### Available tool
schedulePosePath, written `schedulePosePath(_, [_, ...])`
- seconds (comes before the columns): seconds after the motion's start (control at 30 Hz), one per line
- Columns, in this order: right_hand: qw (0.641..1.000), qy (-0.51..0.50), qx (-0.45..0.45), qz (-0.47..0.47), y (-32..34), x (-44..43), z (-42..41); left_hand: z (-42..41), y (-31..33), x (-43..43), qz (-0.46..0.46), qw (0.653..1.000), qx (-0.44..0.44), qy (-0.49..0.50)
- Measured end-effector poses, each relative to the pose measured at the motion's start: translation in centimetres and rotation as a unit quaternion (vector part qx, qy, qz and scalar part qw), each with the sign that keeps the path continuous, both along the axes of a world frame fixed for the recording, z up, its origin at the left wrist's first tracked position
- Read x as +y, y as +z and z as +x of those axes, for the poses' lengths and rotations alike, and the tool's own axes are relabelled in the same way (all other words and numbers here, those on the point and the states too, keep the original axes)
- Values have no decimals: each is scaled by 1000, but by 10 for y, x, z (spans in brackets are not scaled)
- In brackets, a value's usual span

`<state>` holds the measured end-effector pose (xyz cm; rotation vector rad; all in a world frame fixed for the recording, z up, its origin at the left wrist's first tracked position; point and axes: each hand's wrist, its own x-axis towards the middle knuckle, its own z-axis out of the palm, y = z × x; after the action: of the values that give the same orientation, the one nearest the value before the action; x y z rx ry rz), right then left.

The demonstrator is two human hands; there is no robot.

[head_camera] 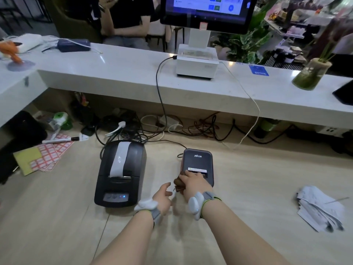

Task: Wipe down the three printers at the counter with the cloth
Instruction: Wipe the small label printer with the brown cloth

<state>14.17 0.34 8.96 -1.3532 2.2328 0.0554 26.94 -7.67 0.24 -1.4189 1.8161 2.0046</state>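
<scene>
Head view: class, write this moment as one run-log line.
step: wiping small dark grey printer | right hand: holds brown cloth on its front | left hand: open, beside | black receipt printer: untouched

Large printer [120, 173]: black, white paper strip [119, 159], blue light [124, 196]. Small printer [198, 163]: dark grey. Third printer [197, 63]: white. Cloth [178, 184]: brown. Upper counter [114, 69]: white; lower counter [257, 178]: pale wood grain. Label sheets [47, 157]: red-white grid.

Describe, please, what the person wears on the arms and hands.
Both forearms are bare, with no sleeves. Behind the right hand the wrist carries a grey band with green edging, which holds a white rounded device. The wrist behind the left hand carries the same kind of band and device. No gloves show.
</scene>
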Motion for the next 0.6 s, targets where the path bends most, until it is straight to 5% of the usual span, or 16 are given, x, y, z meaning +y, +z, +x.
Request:
schedulePosePath(0.33, [1000, 3, -5, -1, 5, 40, -1, -17, 0, 1, -25, 999, 15, -18])
schedulePosePath(0.6, [994, -97, 19, -49, 12, 78, -31, -37, 12, 17, -110, 993, 22, 46])
